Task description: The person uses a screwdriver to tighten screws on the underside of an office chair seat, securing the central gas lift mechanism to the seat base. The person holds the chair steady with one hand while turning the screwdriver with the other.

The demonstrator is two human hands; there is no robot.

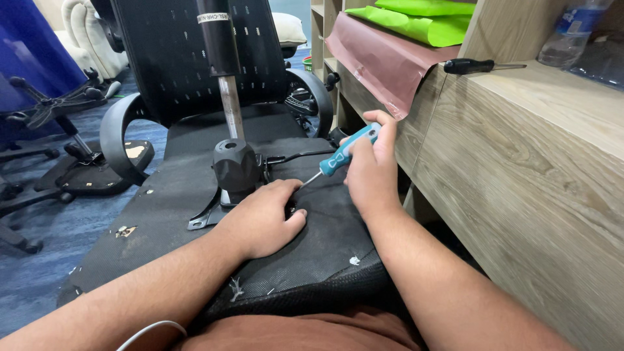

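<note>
There, the teal-handled screwdriver [342, 153] slanted down and to the left, its thin metal shaft reaching toward the underside of the overturned office chair seat [169, 214], with the tip hidden just behind the left hand's fingers. The right hand [372, 170] was wrapped tightly around the handle, fingers curled shut on it and the thumb up near its top end. The left hand [263, 218] lay palm down on the black seat bottom, fingers together and bent over the spot where the shaft ended; whether it pinched anything there could not be told. Just beside that hand stood the black mechanism housing [234, 166], with the gas lift cylinder [224, 71] rising upright from it. A flat metal bracket [203, 218] stuck out beneath the housing toward the left. Beyond it lay the chair's mesh backrest [195, 52] and curved armrests [117, 140]. To the right ran a wooden counter [533, 162], on which a second, black-handled screwdriver [478, 65] rested near a plastic bottle [569, 32], beside pink and green sheets [390, 52].
</note>
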